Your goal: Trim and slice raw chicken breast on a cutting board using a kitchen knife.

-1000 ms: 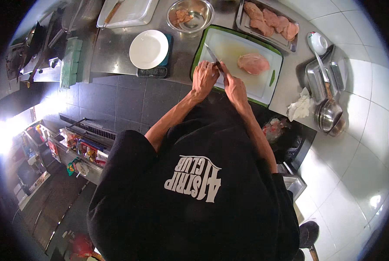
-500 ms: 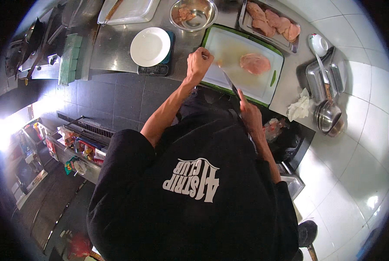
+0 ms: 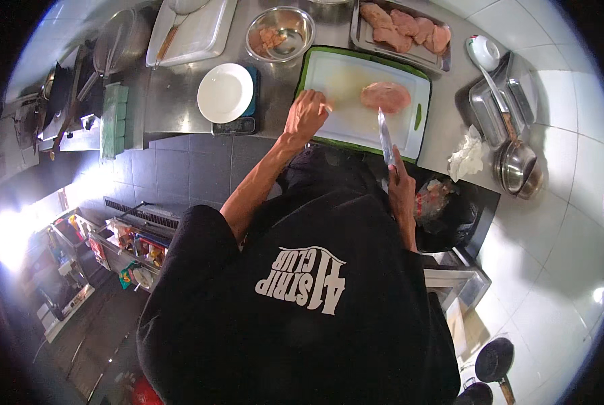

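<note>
A piece of raw chicken breast (image 3: 386,97) lies on the right half of a white cutting board (image 3: 356,138) with a green rim. My right hand (image 3: 401,183) is closed round the handle of a kitchen knife (image 3: 386,137), whose blade points away from me, its tip at the near edge of the chicken. Over the board's left edge, my left hand (image 3: 307,113) is closed with its fingers drawn together. Something small and pale shows at its fingertips, too small to name.
Left of the board, a white plate (image 3: 225,92) rests on a scale (image 3: 234,126). Behind stand a steel bowl (image 3: 300,30) with meat scraps and a metal tray (image 3: 400,56) of chicken pieces. Crumpled paper (image 3: 465,156) and steel ladles (image 3: 516,170) lie at the right.
The knife has swung right, its tip leaving the spot beside my left hand for the chicken's near edge. My left hand stays closed at the board's left side. The whole view has shifted slightly.
</note>
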Action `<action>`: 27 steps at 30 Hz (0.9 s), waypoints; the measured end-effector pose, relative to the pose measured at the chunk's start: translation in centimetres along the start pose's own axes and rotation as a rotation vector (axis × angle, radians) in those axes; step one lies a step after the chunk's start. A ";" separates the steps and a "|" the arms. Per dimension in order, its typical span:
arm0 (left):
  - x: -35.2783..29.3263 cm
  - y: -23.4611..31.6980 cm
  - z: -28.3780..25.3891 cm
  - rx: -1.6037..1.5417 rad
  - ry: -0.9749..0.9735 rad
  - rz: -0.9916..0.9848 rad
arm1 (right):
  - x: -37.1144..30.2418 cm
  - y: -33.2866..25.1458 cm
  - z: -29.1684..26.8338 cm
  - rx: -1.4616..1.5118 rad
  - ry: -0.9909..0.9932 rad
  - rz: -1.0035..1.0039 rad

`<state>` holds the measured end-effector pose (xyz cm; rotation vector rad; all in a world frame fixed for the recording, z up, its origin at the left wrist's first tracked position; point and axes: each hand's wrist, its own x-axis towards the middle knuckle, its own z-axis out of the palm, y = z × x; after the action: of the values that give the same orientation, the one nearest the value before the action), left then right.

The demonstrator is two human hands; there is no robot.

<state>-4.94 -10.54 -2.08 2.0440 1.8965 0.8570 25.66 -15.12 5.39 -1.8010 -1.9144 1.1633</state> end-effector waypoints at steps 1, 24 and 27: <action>0.3 0.7 -0.2 0.003 -0.001 0.009 | -0.1 0.4 0.1 0.026 0.029 -0.041; 13.0 -6.6 -9.4 0.200 0.017 -0.102 | 0.8 3.5 -2.4 0.054 0.134 -0.013; 13.4 -3.9 -7.2 0.516 0.048 -0.096 | 1.2 4.1 -2.4 0.080 0.161 -0.007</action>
<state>-12.22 1.31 5.19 2.1837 2.4151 0.4221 30.03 -13.54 3.72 -1.7868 -1.7577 1.0429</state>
